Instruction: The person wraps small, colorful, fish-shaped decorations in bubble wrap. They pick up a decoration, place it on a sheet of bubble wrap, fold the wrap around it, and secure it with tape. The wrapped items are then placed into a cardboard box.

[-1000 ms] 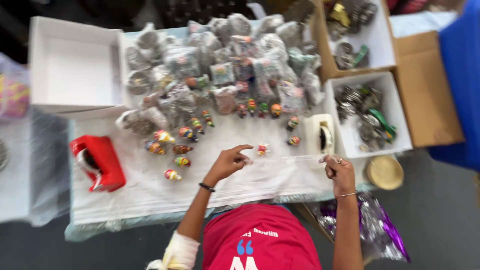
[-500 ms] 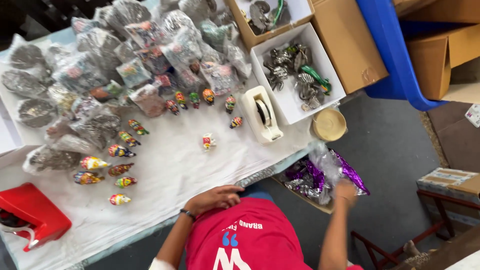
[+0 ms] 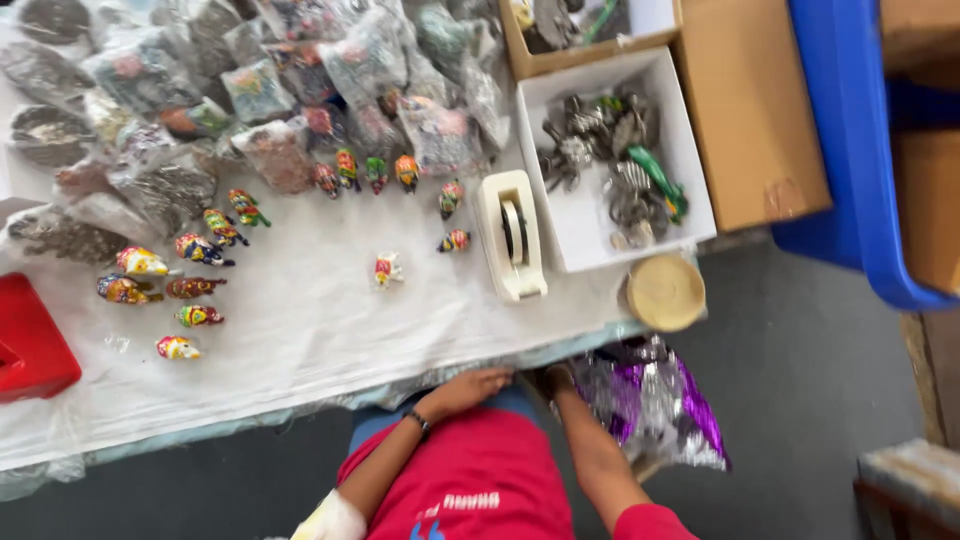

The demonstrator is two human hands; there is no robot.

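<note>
White cloth table (image 3: 300, 330); hands (image 3: 470, 390) by crinkly foil bag (image 3: 650, 400)

**A craft packing workshop**

The bench (image 3: 300, 340), under a white cover, is crowded with small painted figurines (image 3: 200, 248) set in rows and heaps of clear bagged pieces (image 3: 270, 90). A tape dispenser (image 3: 512, 240), white boxes of metal trinkets (image 3: 610, 170) and cardboard cartons (image 3: 750, 110) point to packing work.

Red tray (image 3: 35, 350), white tape dispenser (image 3: 512, 235), shiny purple-and-silver bag (image 3: 655, 400), multicoloured figurines (image 3: 200, 248)
</note>
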